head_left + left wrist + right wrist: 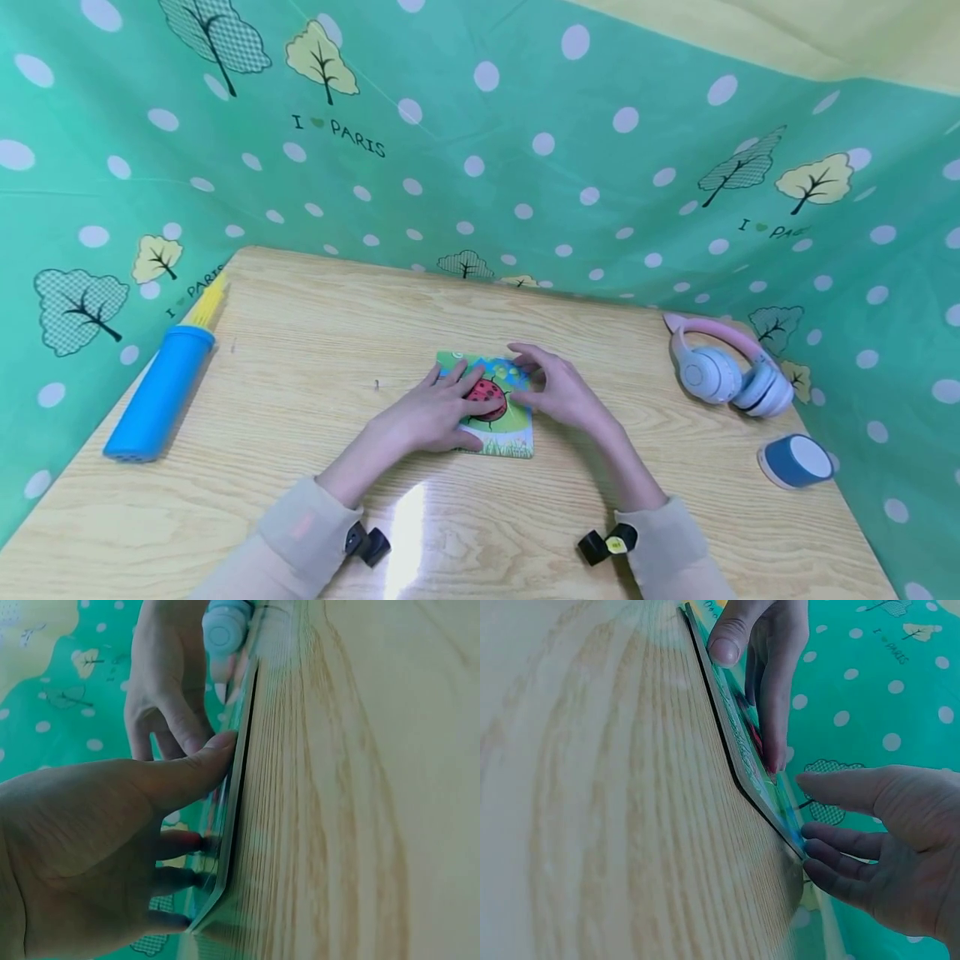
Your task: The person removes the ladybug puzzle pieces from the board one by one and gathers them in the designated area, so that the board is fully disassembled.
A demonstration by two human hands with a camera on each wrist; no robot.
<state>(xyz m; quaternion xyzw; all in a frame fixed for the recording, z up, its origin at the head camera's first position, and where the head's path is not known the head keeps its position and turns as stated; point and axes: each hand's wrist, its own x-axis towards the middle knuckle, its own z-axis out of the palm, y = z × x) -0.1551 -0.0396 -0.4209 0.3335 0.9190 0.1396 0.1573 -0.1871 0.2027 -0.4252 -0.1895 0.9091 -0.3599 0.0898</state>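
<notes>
On my feed, 1 ladybug board [502, 427] lay flat mid-way across the table [315, 375], approx. square, no clear long axis. L hand [444, 410] was nearer, spread on top from the left, released; R hand [561, 390] curved loosely at its far-right corner, nothing grasped. Farther out: 1 blue tube [161, 392] w/ yellow tip, left; 1 pr. headphones [709, 375], 1 blue canister [787, 463], right.
</notes>
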